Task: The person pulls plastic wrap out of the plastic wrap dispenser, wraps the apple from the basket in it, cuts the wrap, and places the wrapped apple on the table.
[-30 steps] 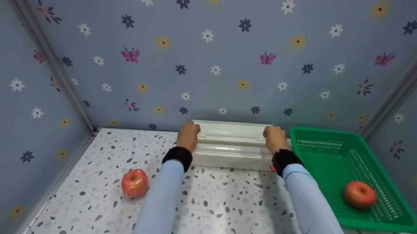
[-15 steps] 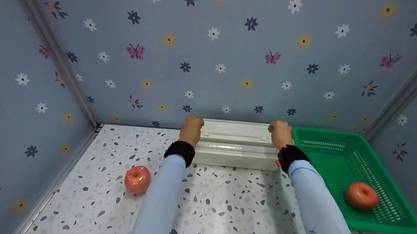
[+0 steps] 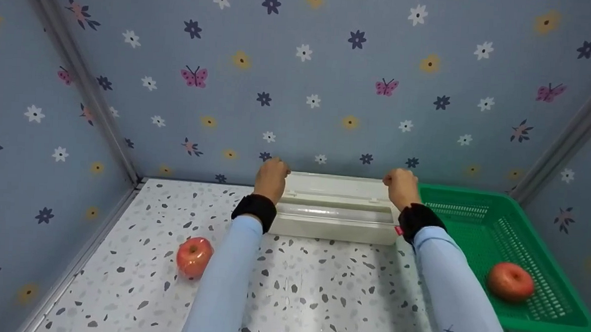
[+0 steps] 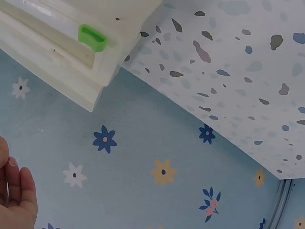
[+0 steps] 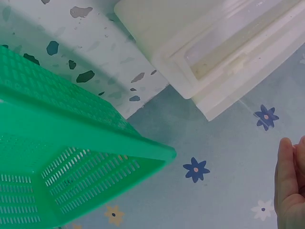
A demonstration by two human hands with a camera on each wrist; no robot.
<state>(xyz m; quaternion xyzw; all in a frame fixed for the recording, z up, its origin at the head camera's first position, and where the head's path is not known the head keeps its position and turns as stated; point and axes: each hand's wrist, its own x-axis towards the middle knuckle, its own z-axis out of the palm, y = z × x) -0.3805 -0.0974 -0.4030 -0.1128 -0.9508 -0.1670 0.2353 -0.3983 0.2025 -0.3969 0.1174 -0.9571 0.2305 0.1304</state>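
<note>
A cream cling film dispenser [image 3: 335, 231] stands against the back wall with its lid [image 3: 337, 184] raised, a clear roll of cling film [image 3: 333, 213] inside. Above its left end my left hand [image 3: 272, 178] is curled, thumb against the fingers. My right hand [image 3: 403, 186] mirrors it above the right end. A faint, see-through edge of film runs from the box toward the right hand in the right wrist view, and both hands pinch this thin sheet, barely visible between them. A green end piece [image 4: 93, 38] shows inside the box.
A glossy red apple [image 3: 194, 258] sits on the speckled table [image 3: 310, 296], left of my left forearm. On the right stands a green basket [image 3: 505, 325] with another apple [image 3: 511, 282] inside, close beside the dispenser and right forearm. Flowered walls [image 3: 309, 72] surround the table.
Both hands have risen slightly away from the dispenser and moved a little apart, the right one shifting rightward. The head view has shifted slightly. Both apples and the basket stay put.
</note>
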